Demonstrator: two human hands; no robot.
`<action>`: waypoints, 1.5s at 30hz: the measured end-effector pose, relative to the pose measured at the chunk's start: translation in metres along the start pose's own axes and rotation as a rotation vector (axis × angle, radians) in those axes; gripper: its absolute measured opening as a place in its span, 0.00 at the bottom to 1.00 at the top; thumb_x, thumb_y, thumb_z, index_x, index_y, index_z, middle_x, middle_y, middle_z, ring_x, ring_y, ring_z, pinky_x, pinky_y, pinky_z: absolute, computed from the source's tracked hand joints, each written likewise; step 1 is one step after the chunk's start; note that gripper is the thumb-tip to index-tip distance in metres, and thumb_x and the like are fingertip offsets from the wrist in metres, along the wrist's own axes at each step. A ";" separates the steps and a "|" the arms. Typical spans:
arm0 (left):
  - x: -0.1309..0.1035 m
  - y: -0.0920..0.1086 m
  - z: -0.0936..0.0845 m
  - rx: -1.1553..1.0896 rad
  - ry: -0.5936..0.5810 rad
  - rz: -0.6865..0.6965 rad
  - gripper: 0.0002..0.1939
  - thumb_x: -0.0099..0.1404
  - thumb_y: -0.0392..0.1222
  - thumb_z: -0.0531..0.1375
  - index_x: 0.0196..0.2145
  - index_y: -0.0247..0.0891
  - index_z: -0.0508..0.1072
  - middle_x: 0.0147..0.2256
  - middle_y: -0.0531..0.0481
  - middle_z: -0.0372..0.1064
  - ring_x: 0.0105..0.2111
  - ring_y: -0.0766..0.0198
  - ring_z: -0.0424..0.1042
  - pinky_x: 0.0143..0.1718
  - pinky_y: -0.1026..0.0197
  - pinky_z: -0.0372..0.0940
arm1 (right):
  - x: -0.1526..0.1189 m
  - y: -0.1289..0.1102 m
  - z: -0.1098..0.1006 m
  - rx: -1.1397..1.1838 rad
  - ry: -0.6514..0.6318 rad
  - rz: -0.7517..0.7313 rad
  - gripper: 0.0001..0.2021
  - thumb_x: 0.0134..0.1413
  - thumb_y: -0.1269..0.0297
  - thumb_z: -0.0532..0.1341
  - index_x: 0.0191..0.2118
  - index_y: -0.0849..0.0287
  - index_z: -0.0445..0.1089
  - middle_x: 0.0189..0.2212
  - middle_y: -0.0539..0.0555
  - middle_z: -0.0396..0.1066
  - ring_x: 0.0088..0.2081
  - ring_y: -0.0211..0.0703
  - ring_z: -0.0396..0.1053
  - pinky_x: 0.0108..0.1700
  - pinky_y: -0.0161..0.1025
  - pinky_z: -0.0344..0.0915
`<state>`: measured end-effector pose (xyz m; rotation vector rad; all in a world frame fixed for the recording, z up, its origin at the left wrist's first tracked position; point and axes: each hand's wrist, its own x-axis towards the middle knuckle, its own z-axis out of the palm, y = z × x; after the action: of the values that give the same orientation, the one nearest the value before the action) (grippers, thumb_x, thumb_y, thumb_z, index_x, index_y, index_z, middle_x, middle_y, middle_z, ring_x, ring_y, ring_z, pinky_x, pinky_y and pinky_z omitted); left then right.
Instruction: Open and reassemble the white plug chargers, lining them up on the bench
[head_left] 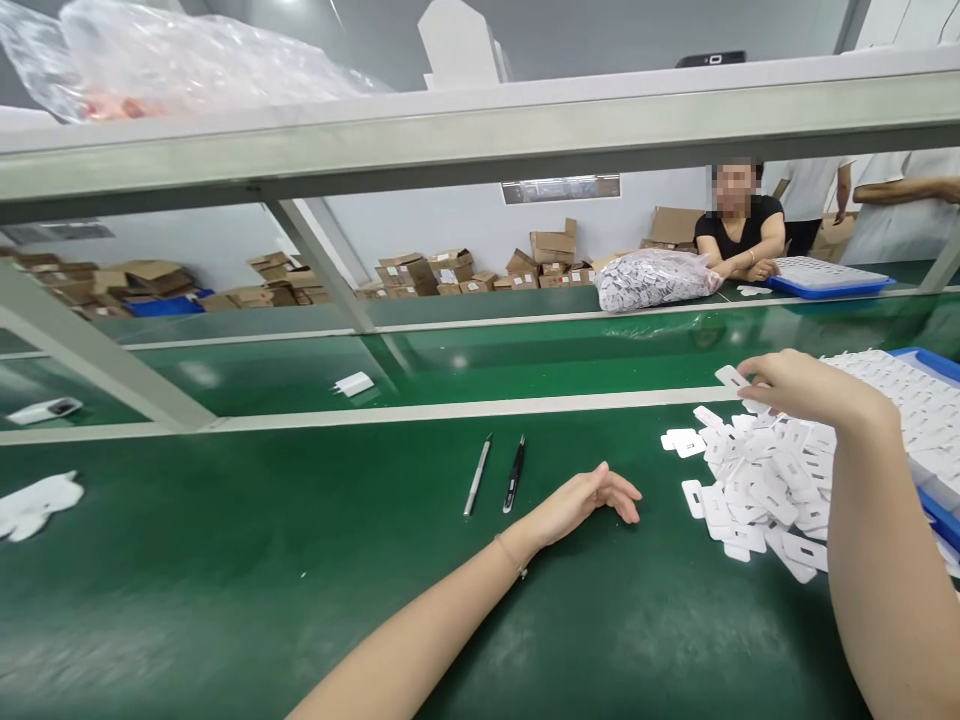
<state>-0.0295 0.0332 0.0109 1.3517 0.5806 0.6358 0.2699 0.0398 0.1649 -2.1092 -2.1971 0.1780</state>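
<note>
Observed right hand pinching a flat white tab between thumb and fingers, at the far edge of a loose heap of slotted, round-cornered tabs. Observed left hand unladen, fingers loosely bent, over glossy green tabletop; unable to confirm contact. Just left of that hand, noted black tweezers and slim silver pen-shaped tool. Right of heap, found blue-rimmed tray crowded with white pieces. Farther off, noted crinkled clear bag, bulging.
</note>
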 end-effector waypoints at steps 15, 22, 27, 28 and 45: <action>0.000 0.001 0.000 0.021 0.014 -0.016 0.31 0.69 0.62 0.47 0.40 0.32 0.77 0.33 0.42 0.76 0.36 0.57 0.72 0.48 0.53 0.61 | 0.034 -0.035 0.037 0.052 -0.419 -0.033 0.09 0.56 0.71 0.55 0.42 0.66 0.67 0.33 0.62 0.74 0.25 0.45 0.74 0.25 0.37 0.66; -0.001 -0.004 -0.005 0.045 -0.018 -0.004 0.31 0.70 0.60 0.45 0.42 0.32 0.76 0.34 0.42 0.76 0.38 0.57 0.73 0.50 0.54 0.61 | 0.035 -0.034 0.037 0.074 -0.392 -0.068 0.08 0.56 0.71 0.56 0.40 0.63 0.69 0.32 0.59 0.73 0.26 0.45 0.73 0.26 0.38 0.66; -0.001 -0.006 -0.006 0.058 -0.020 -0.005 0.31 0.71 0.60 0.44 0.43 0.33 0.76 0.35 0.42 0.76 0.39 0.57 0.73 0.50 0.53 0.60 | 0.021 -0.031 0.018 0.123 -0.261 -0.138 0.09 0.59 0.67 0.54 0.32 0.62 0.69 0.32 0.58 0.74 0.29 0.46 0.74 0.26 0.37 0.64; -0.001 -0.006 -0.006 0.059 -0.020 -0.004 0.30 0.71 0.60 0.44 0.43 0.33 0.76 0.35 0.42 0.76 0.39 0.56 0.73 0.50 0.53 0.60 | 0.016 -0.032 0.014 0.181 -0.212 -0.179 0.09 0.60 0.65 0.54 0.32 0.61 0.69 0.33 0.58 0.75 0.30 0.46 0.74 0.25 0.37 0.65; -0.002 -0.002 -0.004 0.086 0.002 -0.026 0.30 0.71 0.60 0.44 0.42 0.34 0.76 0.35 0.43 0.76 0.39 0.57 0.72 0.50 0.54 0.59 | -0.024 -0.054 0.001 1.178 0.121 -0.791 0.26 0.57 0.63 0.62 0.60 0.61 0.63 0.28 0.52 0.77 0.29 0.42 0.77 0.32 0.35 0.77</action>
<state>-0.0341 0.0345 0.0089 1.4218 0.6320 0.5968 0.2175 0.0133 0.1725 -0.5901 -1.8663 0.9269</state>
